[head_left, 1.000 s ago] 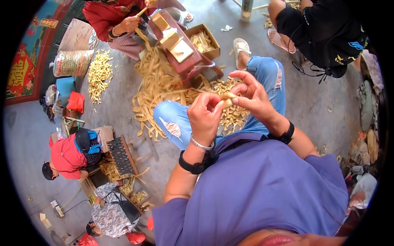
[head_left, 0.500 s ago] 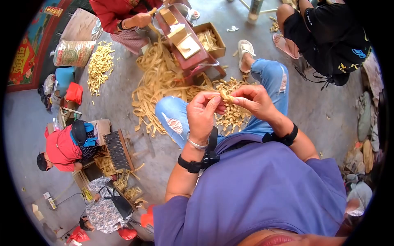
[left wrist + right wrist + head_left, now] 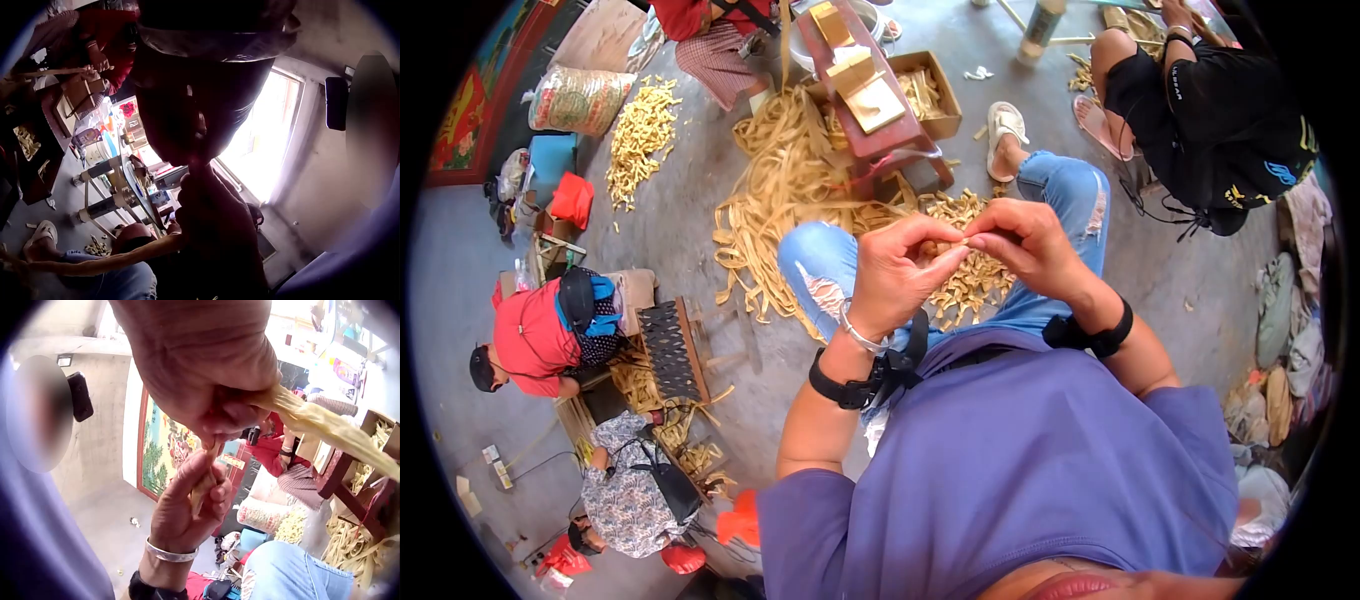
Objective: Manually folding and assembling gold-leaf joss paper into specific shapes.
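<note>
In front of the lap, my left hand and right hand meet at the fingertips. Between them they pinch a soft, pale yellow strip. Its long end passes through the curled fingers of the right hand and trails away in the right wrist view. A shorter part of the strip lies in the left hand's grip there. Where the fingertips meet, they mostly cover the strip. Under the hands, between the knees, lies a heap of short yellowish pieces. The left wrist view is dark, with the strip crossing below the hands.
Long strips lie tangled on the floor beyond my left knee. A dark red bench carries wooden blocks, beside a cardboard box. More short pieces lie near a sack. Several people sit around.
The folded loop of strip that showed between my hands is now mostly covered by the fingertips, which have come together. My left hand has turned. The camera's view has shifted slightly.
</note>
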Tool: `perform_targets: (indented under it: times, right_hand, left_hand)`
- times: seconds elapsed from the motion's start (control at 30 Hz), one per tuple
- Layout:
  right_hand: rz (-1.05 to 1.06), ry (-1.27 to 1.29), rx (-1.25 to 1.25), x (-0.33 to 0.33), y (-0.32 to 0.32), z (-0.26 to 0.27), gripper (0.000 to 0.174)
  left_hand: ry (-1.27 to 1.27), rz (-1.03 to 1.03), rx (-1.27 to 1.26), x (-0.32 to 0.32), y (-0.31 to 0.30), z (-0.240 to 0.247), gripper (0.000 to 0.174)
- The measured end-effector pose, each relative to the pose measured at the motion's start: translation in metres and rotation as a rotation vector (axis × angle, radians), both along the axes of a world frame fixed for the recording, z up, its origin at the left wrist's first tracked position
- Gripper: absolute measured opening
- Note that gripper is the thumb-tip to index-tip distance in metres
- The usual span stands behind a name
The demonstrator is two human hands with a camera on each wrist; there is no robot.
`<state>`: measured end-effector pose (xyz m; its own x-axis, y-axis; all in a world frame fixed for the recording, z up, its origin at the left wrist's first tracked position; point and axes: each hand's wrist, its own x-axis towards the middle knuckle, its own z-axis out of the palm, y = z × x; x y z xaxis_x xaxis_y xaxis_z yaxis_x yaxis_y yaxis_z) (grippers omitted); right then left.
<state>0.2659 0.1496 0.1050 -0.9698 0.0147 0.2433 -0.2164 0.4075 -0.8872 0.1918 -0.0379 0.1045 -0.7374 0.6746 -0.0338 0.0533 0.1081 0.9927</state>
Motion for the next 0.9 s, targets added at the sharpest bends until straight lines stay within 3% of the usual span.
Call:
perform_targets:
  times: [0.07,0.17,0.2,0.3,0.33,0.43,0.63,0.73,0.8,0.87,0.9]
  right_hand:
    - [-0.007,0.032,0.014,-0.001,0.005,0.000,0.007]
    - [-0.098,-0.267,-0.186,0.001,0.013,0.000,0.008]
    - [-0.097,-0.224,-0.256,0.001,0.013,-0.007,0.011]
    - [-0.016,-0.131,-0.148,-0.001,0.009,-0.014,0.014]
    - [-0.022,-0.216,-0.206,0.000,0.006,-0.008,0.015]
    - [-0.028,-0.179,-0.090,-0.002,0.010,0.001,0.013]
    - [-0.018,-0.182,-0.105,0.000,0.006,0.001,0.011]
    - [-0.016,-0.145,-0.055,-0.006,0.004,-0.006,0.009]
    - [0.035,-0.083,0.016,-0.014,-0.003,0.001,0.007]
    - [0.054,-0.102,0.002,-0.018,-0.007,0.006,0.007]
    - [0.064,-0.111,-0.003,-0.020,-0.007,0.008,0.007]
  left_hand:
    - [0.061,0.024,0.040,0.000,0.000,-0.007,0.021]
    - [0.106,0.166,0.049,0.002,-0.001,-0.009,0.017]
    - [0.118,0.231,0.044,0.003,-0.001,-0.008,0.016]
    - [0.270,0.140,-0.106,0.002,-0.008,-0.004,0.010]
    - [0.364,0.125,-0.151,0.000,-0.008,-0.004,0.009]
    - [0.331,0.122,-0.014,-0.005,-0.014,-0.007,0.012]
    - [-0.306,0.122,-0.093,-0.009,-0.038,-0.007,0.016]
    - [-0.356,0.188,0.189,-0.025,-0.033,-0.014,0.010]
    - [-0.280,-0.008,0.122,-0.023,-0.024,0.005,0.009]
    - [-0.093,-0.086,0.169,-0.021,-0.009,0.004,0.011]
    - [-0.167,-0.044,0.152,-0.022,-0.011,0.004,0.011]
